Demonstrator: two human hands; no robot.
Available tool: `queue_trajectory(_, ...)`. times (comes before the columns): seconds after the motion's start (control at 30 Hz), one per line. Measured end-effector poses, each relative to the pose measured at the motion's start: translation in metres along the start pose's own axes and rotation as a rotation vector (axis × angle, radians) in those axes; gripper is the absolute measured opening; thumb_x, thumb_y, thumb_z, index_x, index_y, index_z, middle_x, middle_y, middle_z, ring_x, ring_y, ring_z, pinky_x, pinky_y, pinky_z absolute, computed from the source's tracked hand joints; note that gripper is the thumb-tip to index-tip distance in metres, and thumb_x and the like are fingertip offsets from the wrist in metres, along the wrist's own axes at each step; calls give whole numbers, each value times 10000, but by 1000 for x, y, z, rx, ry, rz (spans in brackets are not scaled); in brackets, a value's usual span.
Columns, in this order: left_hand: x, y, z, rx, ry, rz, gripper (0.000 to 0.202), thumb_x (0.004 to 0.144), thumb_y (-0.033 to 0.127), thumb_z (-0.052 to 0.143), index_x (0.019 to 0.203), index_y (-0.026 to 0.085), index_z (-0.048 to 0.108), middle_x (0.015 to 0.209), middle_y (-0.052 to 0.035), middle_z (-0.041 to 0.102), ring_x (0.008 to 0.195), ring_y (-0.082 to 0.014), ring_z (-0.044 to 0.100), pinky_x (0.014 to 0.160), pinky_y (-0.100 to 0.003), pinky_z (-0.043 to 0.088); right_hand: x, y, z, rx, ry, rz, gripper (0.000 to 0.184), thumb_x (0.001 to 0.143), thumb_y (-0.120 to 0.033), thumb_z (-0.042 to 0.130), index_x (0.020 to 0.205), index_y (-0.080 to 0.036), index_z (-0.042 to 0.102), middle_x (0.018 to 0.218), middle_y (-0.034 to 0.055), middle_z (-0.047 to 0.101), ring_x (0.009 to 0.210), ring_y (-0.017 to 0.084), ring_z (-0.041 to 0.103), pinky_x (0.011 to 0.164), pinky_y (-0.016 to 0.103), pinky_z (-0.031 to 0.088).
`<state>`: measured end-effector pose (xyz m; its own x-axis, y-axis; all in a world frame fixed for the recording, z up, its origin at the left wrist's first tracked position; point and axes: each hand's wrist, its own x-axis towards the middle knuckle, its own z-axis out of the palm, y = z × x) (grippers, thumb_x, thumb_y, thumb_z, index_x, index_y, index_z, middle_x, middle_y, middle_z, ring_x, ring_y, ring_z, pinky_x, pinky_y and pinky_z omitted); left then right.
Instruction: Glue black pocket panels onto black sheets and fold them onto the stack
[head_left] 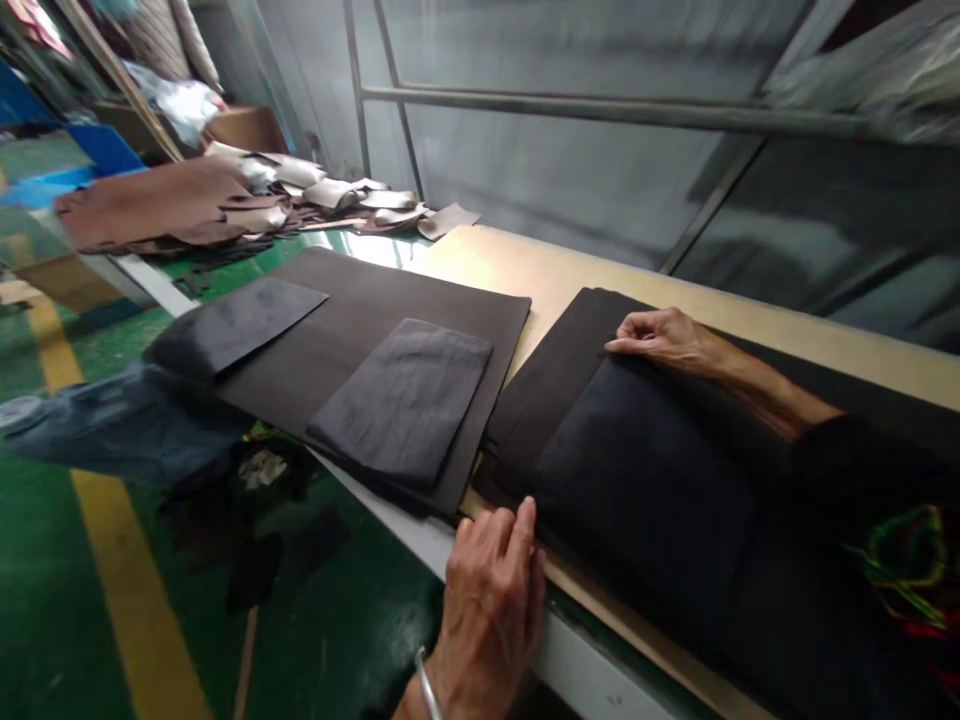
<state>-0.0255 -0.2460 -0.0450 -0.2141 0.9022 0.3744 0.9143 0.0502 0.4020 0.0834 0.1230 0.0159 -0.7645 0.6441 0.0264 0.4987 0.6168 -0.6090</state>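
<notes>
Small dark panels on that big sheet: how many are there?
2. One panel lies at the left end of the big sheet, another near its middle; more could be hidden underneath.

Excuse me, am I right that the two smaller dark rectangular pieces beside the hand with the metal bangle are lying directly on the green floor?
Not quite: the head view shows the two smaller dark rectangular pieces lying on a large dark sheet on the table, not on the floor. The hand with the metal bangle is beside them, as you said.

- Two small leather panels [401, 403] on a large leather sheet [360, 295]
- A stack of sheets [637, 500] right of it, my right hand [664, 340] on top
- Leather offcuts [247, 205] behind, upper left of frame
</notes>
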Motion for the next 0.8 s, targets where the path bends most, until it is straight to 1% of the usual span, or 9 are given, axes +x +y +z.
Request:
queue_trajectory(0.17, -2, -8, 6, 56, 45, 84, 396, 965, 159, 401, 1349, 95, 471, 903, -76, 624, 781, -201, 591, 679, -334, 465, 0, 1, 3, -2, -19, -30, 424, 749, -581, 678, 687, -177, 563, 651, 5, 537, 644, 138, 458, 593, 286, 328)
queue_trajectory(0.27, -6, -16, 13, 78, 64, 138, 432, 960, 180, 424, 1378, 76, 450, 943, -94, 636, 819, -206, 616, 686, -332, 484, -1, -4, 5, -3, -41, -18, 363, 765, -519, 658, 692, -176, 565, 665, 6, 548, 663, 146, 470, 610, 286, 333)
queue_trajectory(0.4, -8, -26, 23, 129, 122, 205, 446, 963, 226, 447, 1378, 65, 463, 924, -94, 656, 778, -194, 634, 661, -313, 500, 1, -3, 10, -11, -26, 3, 298, 767, -457, 647, 683, -182, 567, 674, 3, 553, 673, 150, 484, 618, 283, 339)
queue_trajectory(0.47, -8, -30, 27, 160, 157, 243, 436, 968, 243, 449, 1368, 76, 485, 913, -88, 668, 760, -185, 640, 639, -297, 497, 4, 0, 13, -15, -16, 10, 282, 745, -442, 658, 678, -181, 572, 670, 3, 554, 667, 150, 487, 612, 280, 338)
queue_trajectory(0.6, -5, -35, 33, 199, 243, 265, 398, 985, 273, 430, 1329, 107, 539, 911, -90, 689, 755, -183, 655, 599, -287, 482, 9, 4, 15, -23, -14, -12, 287, 715, -446, 658, 672, -173, 581, 662, 5, 545, 658, 145, 480, 596, 273, 328)
queue_trajectory(0.8, -5, -36, 34, 175, 270, 260, 378, 988, 283, 442, 1327, 168, 562, 872, -70, 695, 701, -169, 649, 559, -278, 461, 13, -2, 16, -23, -20, -32, 262, 714, -408, 658, 664, -170, 559, 664, 2, 530, 654, 137, 469, 603, 272, 326)
